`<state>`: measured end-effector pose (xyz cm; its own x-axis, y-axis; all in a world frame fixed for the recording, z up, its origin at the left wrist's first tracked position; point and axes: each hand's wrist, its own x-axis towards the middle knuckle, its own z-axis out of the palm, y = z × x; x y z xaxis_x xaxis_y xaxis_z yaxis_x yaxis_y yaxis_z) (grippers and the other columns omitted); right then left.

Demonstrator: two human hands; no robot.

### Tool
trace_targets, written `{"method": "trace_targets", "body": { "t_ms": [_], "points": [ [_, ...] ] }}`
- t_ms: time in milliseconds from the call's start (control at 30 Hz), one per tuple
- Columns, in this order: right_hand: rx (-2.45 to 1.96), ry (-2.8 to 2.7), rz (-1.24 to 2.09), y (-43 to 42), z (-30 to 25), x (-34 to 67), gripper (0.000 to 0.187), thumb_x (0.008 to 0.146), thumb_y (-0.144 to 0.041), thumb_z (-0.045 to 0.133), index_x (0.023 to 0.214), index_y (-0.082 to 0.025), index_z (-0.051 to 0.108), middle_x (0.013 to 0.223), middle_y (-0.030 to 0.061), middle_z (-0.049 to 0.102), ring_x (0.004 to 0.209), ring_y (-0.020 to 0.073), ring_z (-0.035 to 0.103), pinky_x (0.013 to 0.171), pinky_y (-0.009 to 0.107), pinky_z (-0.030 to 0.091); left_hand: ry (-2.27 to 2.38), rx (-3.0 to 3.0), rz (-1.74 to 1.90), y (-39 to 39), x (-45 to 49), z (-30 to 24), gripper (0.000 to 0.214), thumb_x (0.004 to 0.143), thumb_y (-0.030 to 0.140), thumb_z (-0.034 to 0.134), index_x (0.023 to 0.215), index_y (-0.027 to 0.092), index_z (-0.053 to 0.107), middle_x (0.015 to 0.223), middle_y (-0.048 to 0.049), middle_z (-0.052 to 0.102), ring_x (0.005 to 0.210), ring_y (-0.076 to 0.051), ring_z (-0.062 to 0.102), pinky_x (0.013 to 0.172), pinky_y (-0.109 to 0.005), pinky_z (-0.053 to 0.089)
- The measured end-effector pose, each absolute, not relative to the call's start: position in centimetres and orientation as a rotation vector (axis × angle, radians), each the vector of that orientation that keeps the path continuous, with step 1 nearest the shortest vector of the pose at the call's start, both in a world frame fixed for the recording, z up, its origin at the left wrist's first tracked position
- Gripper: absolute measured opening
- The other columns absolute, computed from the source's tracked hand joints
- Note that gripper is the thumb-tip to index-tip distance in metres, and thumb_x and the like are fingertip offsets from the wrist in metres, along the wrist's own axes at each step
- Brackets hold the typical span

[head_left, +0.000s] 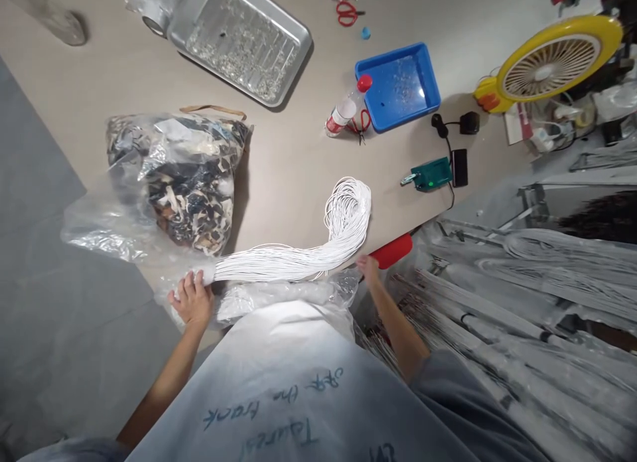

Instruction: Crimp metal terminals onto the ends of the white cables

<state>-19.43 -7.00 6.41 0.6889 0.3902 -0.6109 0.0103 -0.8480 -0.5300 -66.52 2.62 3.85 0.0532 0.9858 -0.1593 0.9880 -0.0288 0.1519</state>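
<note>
White cords [279,261] lie along the table's [283,176] near edge.
The left hand [193,299], fingers spread, rests at their plastic-covered end, seemingly steadying it; their looped end curls away, perhaps keeping strands together; whether the right hand [368,266] grips the red object [393,251], I cannot tell; beige tabletop, grey floor [40,269] left, bundled strands [572,273] right.

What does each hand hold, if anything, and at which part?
The left hand is at the plastic-covered left end of the white cord bundle; the right hand is beside a red object. Whether either grips cannot be told.
</note>
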Motion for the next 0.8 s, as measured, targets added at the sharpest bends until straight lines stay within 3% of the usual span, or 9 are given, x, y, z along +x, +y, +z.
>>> {"method": "trace_targets", "body": {
  "t_ms": [100,267,433,500,633,800],
  "points": [
    [-2.327,-0.293,1.244,-11.4,3.7,-25.6,0.026,0.09,-0.034,0.053,0.104,-0.013,0.058,0.098,0.0051,0.062,0.082,0.0139,0.061,0.072,0.032,0.053,2.023,2.088,-0.041,2.8,-66.5,4.0,0.049,0.081,0.022,0.049,0.129,0.012,0.051,0.138,-0.0192,0.045,0.131,-0.034,0.033,0.106,-0.058,0.011],
    [-2.15,-0.421,1.477,-14.5,2.5,-32.5,0.02,0.088,-0.033,0.056,0.086,-0.014,0.063,0.091,0.0024,0.064,0.086,0.0151,0.06,0.081,0.034,0.049,2.039,2.18,-0.127,2.9,-66.5,4.2,0.05,0.084,0.025,0.046,0.132,0.012,0.047,0.138,-0.0188,0.043,0.13,-0.034,0.033,0.106,-0.057,0.013],
    [-2.13,-0.442,1.487,-16.3,2.4,-35.4,0.015,0.081,-0.027,0.064,0.073,-0.014,0.062,0.083,0.0013,0.064,0.088,0.015,0.058,0.09,0.038,0.044,2.035,2.186,-0.153,3.0,-66.4,4.5,0.051,0.084,0.025,0.046,0.134,0.012,0.043,0.139,-0.0196,0.04,0.131,-0.034,0.029,0.106,-0.059,0.012],
    [-2.207,-0.357,1.4,-16.5,1.7,-35.3,0.015,0.083,-0.027,0.062,0.074,-0.015,0.062,0.088,0.0026,0.064,0.093,0.0157,0.057,0.093,0.038,0.042,2.038,2.189,-0.161,3.0,-66.4,4.5,0.052,0.084,0.025,0.045,0.134,0.012,0.042,0.14,-0.02,0.039,0.131,-0.035,0.029,0.106,-0.06,0.011],
    [-2.34,-0.118,1.237,-16.0,-0.6,-33.5,0.019,0.089,-0.03,0.054,0.096,-0.014,0.06,0.104,0.006,0.061,0.098,0.0175,0.057,0.089,0.039,0.045,2.055,2.214,-0.176,3.1,-66.4,4.5,0.052,0.085,0.027,0.046,0.134,0.011,0.042,0.14,-0.0196,0.039,0.131,-0.035,0.029,0.106,-0.058,0.012],
    [-2.273,0.018,1.4,-14.6,-2.6,-32.3,0.022,0.087,-0.033,0.057,0.089,-0.011,0.061,0.087,0.0016,0.062,0.077,0.0132,0.06,0.07,0.03,0.052,2.056,2.206,-0.19,3.2,-66.1,4.5,0.053,0.085,0.027,0.046,0.135,0.009,0.041,0.14,-0.0204,0.037,0.131,-0.035,0.028,0.106,-0.059,0.011]
  ]
}}
